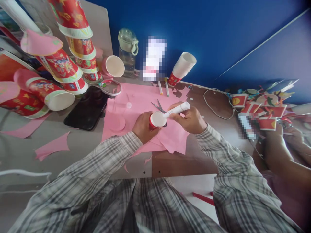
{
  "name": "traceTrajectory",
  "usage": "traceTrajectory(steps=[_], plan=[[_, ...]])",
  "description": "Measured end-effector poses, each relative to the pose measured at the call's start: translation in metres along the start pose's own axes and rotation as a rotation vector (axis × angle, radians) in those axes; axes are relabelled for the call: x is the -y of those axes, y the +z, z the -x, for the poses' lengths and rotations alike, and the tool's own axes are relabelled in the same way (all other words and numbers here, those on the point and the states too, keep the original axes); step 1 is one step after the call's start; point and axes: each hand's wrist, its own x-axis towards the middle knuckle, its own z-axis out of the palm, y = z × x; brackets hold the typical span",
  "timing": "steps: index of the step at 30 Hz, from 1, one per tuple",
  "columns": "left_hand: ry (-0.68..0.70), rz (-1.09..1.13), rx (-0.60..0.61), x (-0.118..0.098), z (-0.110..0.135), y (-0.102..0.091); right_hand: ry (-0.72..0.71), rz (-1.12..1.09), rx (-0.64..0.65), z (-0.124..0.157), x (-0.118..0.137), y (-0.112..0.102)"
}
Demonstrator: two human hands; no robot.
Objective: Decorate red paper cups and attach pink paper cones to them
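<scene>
My left hand (143, 127) is closed around a small red paper cup (157, 119), tipped so its white base faces me. My right hand (191, 119) grips a white glue stick (177, 109), whose tip touches the cup's base. Both hands hover over pink paper sheets (136, 106) spread on the table. A pair of scissors (157, 106) lies on the pink paper just behind the cup. Plaid sleeves cover both of my arms.
Stacked red patterned cups (73, 42) stand at the left, a black phone (86, 110) beside them. A tape roll (111, 87), water bottle (127, 51), white cup stack (182, 68) and markers (163, 88) sit behind. Another person's arm (279, 152) and cut cup pieces (262, 111) are at right.
</scene>
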Motion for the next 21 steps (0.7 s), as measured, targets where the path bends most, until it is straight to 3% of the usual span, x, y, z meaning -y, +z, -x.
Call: traceTrajectory(steps=[10, 14, 17, 21], plan=[[0.046, -0.019, 0.011, 0.002, 0.002, 0.0, -0.009, 0.081, 0.02, 0.01, 0.003, -0.011], [0.038, -0.008, 0.002, 0.003, 0.002, 0.0, 0.017, 0.074, -0.044, 0.009, -0.002, -0.017], [0.034, -0.024, 0.006, 0.004, 0.002, 0.001, -0.022, 0.022, -0.083, 0.0, -0.006, -0.011], [0.032, -0.05, -0.003, 0.005, 0.001, 0.002, -0.106, -0.004, 0.008, -0.018, -0.005, 0.003]])
